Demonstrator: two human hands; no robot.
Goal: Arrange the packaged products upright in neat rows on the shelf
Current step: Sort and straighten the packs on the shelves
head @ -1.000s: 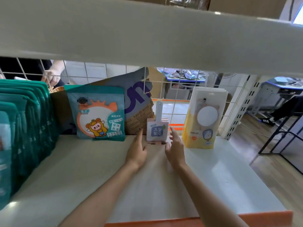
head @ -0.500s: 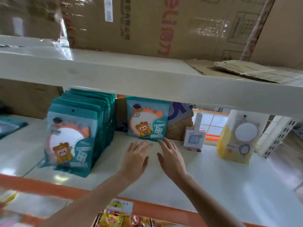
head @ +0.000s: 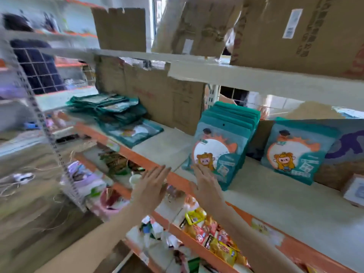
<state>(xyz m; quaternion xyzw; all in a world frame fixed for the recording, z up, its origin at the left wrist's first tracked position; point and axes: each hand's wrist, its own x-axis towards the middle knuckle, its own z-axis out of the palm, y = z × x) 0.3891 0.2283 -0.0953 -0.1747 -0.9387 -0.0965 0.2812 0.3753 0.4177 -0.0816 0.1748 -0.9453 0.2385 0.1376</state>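
Note:
A row of upright teal packets (head: 220, 146) with a cartoon animal stands on the white shelf (head: 275, 198). One more teal packet (head: 295, 152) leans upright at the back, to the right. A loose pile of teal packets (head: 118, 113) lies flat at the shelf's left end. My left hand (head: 151, 186) hangs in front of the shelf's orange edge, fingers straight, holding nothing. My right hand (head: 206, 184) is open too, its fingertips at the lower front of the row's first packet.
Cardboard boxes (head: 295, 32) sit on the shelf above, and a cardboard sheet (head: 157, 95) lines the back. A small pink-and-white box (head: 354, 190) stands at far right. Snack bags (head: 216, 239) fill the shelf below. A person (head: 35, 71) stands behind the wire grid at left.
The view has swung left and pulled back. Both hands have left the back of the shelf and come to its front edge, near the row of teal packets.

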